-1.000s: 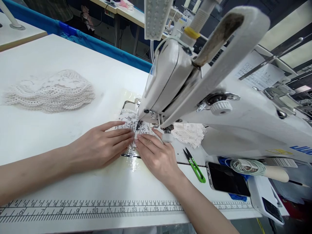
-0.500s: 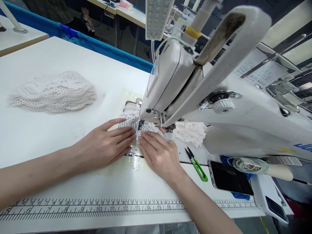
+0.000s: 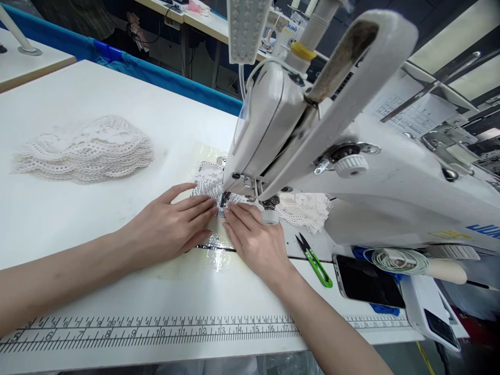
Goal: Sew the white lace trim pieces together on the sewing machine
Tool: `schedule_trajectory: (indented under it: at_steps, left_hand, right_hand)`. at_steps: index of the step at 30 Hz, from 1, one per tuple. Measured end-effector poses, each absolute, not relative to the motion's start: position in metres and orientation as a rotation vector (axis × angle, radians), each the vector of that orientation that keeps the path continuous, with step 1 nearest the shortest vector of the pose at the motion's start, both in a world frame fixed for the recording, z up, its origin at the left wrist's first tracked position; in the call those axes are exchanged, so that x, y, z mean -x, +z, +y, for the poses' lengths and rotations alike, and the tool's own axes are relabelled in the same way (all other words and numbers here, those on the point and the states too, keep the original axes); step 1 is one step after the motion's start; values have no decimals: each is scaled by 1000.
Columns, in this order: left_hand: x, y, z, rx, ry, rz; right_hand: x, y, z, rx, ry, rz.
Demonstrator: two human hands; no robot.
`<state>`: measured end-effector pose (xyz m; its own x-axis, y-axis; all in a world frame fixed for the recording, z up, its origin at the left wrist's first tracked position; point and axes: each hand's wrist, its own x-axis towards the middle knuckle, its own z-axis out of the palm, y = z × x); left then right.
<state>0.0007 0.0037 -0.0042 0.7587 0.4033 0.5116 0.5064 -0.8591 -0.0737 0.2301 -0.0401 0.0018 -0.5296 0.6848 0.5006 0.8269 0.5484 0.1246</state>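
Observation:
A piece of white lace (image 3: 208,181) lies under the needle and presser foot of the white sewing machine (image 3: 255,120). From the left, my left hand (image 3: 176,221) rests on the lace with fingers stretched out and the thumb side toward me. My right hand (image 3: 260,237) lies flat at the lace's near right edge, fingertips close to the presser foot. The two hands' fingertips nearly meet in front of the foot. More cream lace (image 3: 304,209) lies to the right, behind the machine's needle end. Part of the lace is hidden by my fingers and the machine head.
Stacked lace pieces (image 3: 88,148) sit on the left of the white table (image 3: 58,224). Green thread snips (image 3: 315,263), a phone (image 3: 369,281) and a coiled cable (image 3: 398,261) lie on the right. A printed ruler (image 3: 156,332) runs along the front edge.
The lace has slid away from me under the presser foot, its near edge now closer to the foot. Both hands have moved slightly forward with it.

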Motion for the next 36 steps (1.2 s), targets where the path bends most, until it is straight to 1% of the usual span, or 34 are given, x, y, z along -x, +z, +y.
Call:
schedule_trajectory:
  at_steps: [7, 13, 19, 22, 25, 28, 29, 30, 32, 34, 36]
  left_hand:
    - [0, -8, 9, 2834, -801, -771]
    - [-2, -7, 14, 2810, -719, -790]
    - [0, -5, 21, 2751, -746, -834]
    - [2, -1, 20, 2723, -694, -912]
    - [2, 5, 6, 2800, -686, -707]
    - [5, 8, -14, 2928, -829, -262]
    - [6, 8, -18, 2921, -896, -201]
    - [8, 9, -20, 2889, -967, -224]
    - [9, 9, -18, 2813, -1016, -477]
    - [7, 11, -11, 2771, -945, -777]
    - [2, 12, -4, 2781, -804, -952]
  right_hand:
    - [-230, 1, -38, 1280, -441, -2408]
    - [-232, 3, -38, 1275, -491, -2392]
    - [-236, 6, -41, 1246, -502, -2352]
    - [-233, 7, -44, 1254, -423, -2360]
    - [-227, 9, -46, 1191, -228, -2427]
    - [-222, 11, -47, 963, -87, -2523]
    - [-222, 12, -48, 885, -51, -2537]
    - [-223, 12, -48, 823, -19, -2532]
    - [-226, 14, -49, 773, 43, -2490]
    - [-229, 16, -51, 773, 89, -2450]
    - [-231, 17, -52, 775, 147, -2428]
